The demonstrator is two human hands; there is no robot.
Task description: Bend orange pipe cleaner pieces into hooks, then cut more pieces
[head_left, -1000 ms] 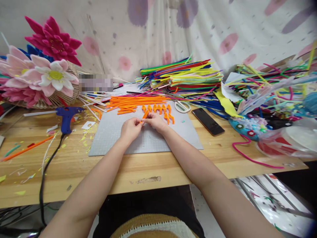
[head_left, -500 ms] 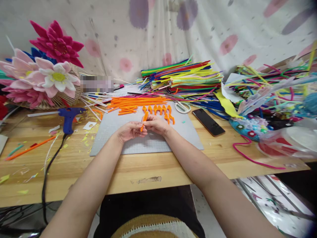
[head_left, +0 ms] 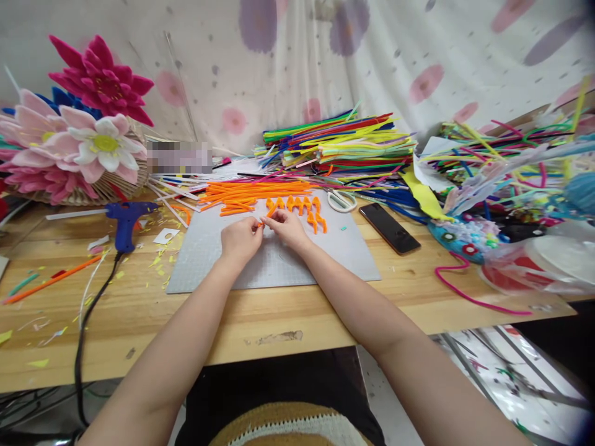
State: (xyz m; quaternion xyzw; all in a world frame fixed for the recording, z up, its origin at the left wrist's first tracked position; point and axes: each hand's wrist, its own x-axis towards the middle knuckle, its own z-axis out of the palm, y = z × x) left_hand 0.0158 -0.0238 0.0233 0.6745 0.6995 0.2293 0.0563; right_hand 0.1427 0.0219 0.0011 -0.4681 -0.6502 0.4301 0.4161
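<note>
Head view: I am pinching a small orange chenille-stem piece (head_left: 271, 212) over the gray cutting mat (head_left: 199, 266), my fingertips closing narrowly on it from both sides. My left hand (head_left: 242, 240) is gripping its lower end, and my right hand (head_left: 287, 228) is holding it higher up, the two hands nearly meeting. Fingers are covering much of the piece, so I cannot tell its full shape. Just beyond my right hand, bent orange shapes (head_left: 298, 203) are lying mostly in a row on the mat. Short orange stems (head_left: 238, 206) are resting beyond my left hand, near longer orange stems (head_left: 255, 188). Scissors (head_left: 343, 201) are lying at the mat's far right corner, a black smartphone (head_left: 389, 228) is lying beside the mat, and a blue glue gun (head_left: 124, 224) is resting well to the left.
</note>
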